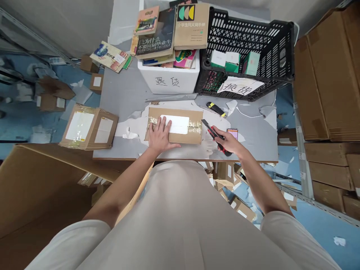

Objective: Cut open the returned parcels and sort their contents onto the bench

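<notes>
A taped cardboard box [194, 138] with a white label lies flat on the table in front of me. My left hand [160, 135] rests on its left part, fingers spread over the tape and the label's edge. Just right of the box, my right hand [229, 142] grips a red and black utility knife [209, 128]. The knife's tip points up and left, close to the box's right end. A phone [233, 133] with a lit screen lies partly behind my right hand. Beyond it is a second, yellow and black utility knife [216, 109].
At the back stand a white bin [168, 80] heaped with books and a black crate [247, 84] holding small green and white boxes. A taped carton [90, 127] sits at the table's left edge. Large cartons [332, 82] are stacked on the right; torn paper litters the table [255, 138].
</notes>
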### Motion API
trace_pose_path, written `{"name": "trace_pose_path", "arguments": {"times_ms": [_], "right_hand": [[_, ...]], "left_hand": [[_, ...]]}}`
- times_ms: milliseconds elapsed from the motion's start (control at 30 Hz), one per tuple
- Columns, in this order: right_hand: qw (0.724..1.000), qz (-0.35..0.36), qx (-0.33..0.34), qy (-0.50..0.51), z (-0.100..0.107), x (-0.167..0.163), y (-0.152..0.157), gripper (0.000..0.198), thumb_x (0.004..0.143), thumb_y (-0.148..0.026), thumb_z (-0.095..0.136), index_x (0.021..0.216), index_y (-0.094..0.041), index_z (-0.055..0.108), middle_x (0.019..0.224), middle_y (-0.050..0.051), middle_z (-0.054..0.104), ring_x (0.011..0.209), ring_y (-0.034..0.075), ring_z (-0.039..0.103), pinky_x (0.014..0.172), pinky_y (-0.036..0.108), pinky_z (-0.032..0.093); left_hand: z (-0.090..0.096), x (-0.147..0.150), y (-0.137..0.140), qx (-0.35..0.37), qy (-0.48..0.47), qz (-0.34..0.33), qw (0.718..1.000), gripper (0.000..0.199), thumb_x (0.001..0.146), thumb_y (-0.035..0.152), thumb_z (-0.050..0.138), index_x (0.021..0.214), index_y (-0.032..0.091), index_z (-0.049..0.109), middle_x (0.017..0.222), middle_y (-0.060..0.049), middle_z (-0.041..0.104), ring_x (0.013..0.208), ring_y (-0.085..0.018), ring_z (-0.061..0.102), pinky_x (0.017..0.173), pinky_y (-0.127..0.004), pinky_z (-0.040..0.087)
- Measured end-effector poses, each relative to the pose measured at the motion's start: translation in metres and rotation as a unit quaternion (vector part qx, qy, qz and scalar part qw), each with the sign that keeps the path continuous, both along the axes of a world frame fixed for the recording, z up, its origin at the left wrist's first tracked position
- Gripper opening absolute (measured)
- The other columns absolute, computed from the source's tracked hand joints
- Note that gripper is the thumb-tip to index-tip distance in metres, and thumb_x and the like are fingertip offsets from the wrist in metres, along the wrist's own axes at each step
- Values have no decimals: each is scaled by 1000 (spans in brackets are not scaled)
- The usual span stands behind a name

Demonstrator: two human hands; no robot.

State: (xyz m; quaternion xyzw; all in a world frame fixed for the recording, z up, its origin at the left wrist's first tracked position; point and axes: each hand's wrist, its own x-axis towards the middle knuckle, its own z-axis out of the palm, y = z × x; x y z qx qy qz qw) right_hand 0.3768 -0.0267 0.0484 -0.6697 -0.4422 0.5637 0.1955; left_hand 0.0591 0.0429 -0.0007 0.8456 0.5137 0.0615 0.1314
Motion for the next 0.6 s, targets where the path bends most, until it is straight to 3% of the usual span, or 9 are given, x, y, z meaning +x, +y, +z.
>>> {"name": "trace_pose_path", "arguments": {"times_ms": [133, 267, 467, 600], "right_hand": [[997, 68, -2, -44, 10, 13, 22, 64, 86, -19, 56, 147, -29, 40, 81, -2, 67, 43, 6, 54, 38, 17, 43], [990, 124, -17, -68, 16, 20, 28, 66, 85, -18, 58, 147, -29, 40, 69, -3, 65, 40, 8, 54, 35, 18, 41], [986, 104, 31, -128, 12, -3, 11, 68, 84, -17, 56, 149, -26, 37, 54, -5, 60, 37, 12, 55, 38, 21, 44], [995, 72, 8, -71, 7, -10, -17, 67, 83, -19, 57, 147, -27, 40, 59, -5, 62, 37, 12, 55, 37, 22, 45]], "left_hand": [[0, 4, 1, -8, 29, 47, 998, 118, 58, 88, 53, 149, 17, 31, 158, -19, 23, 146, -41, 16, 114, -56, 2], [0, 5, 1, -19, 32, 47, 998, 119, 55, 88, 54, 149, 18, 32, 158, -18, 23, 146, -41, 15, 115, -56, 1], [-1, 6, 1, -22, 29, 55, 998, 118, 58, 88, 52, 149, 17, 30, 159, -18, 20, 146, -41, 13, 114, -57, 0], [0, 7, 1, -28, 29, 57, 998, 116, 59, 87, 53, 149, 16, 31, 158, -19, 21, 146, -40, 14, 114, -57, 1]]}}
